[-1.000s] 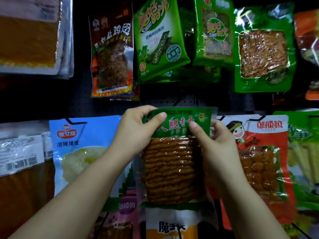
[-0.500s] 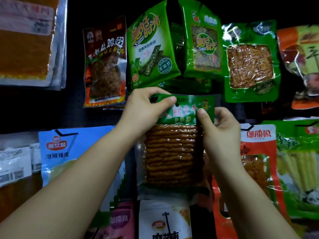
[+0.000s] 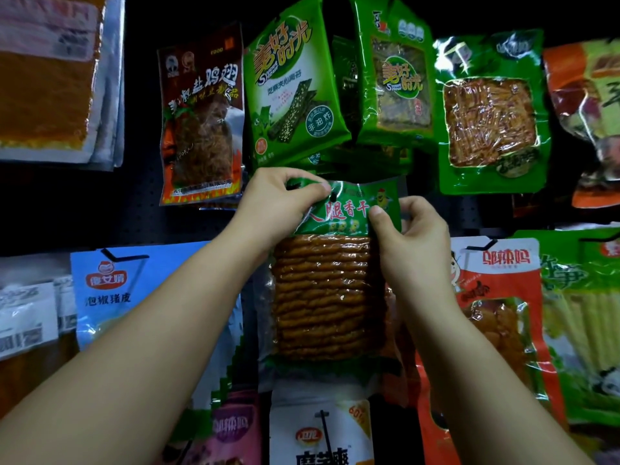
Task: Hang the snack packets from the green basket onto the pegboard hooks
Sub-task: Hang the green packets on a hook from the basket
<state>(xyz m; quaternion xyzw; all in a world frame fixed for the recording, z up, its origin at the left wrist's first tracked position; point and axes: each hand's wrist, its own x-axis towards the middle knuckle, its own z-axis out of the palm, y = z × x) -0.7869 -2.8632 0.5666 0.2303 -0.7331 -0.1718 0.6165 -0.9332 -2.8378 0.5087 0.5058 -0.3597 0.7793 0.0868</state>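
A clear snack packet (image 3: 327,297) with a green header and stacked brown strips is held flat against the dark pegboard (image 3: 110,209). My left hand (image 3: 271,206) pinches the header's top left corner, thumb on the front. On the right, my right hand (image 3: 412,243) pinches the header's edge. A small dark hang hole (image 3: 333,197) shows in the header between my thumbs. Whether a hook passes through it I cannot tell. The green basket is out of view.
Packets hang all around: a brown chicken-wing packet (image 3: 201,122) upper left, green seaweed packets (image 3: 292,85) above, a green tofu packet (image 3: 489,119) upper right, a blue packet (image 3: 134,290) at left, a red packet (image 3: 496,313) at right, a white packet (image 3: 322,431) below.
Both hands have lifted the packet upward along the pegboard, toward the bottom of the green seaweed packets. The grip on the header's two sides is the same.
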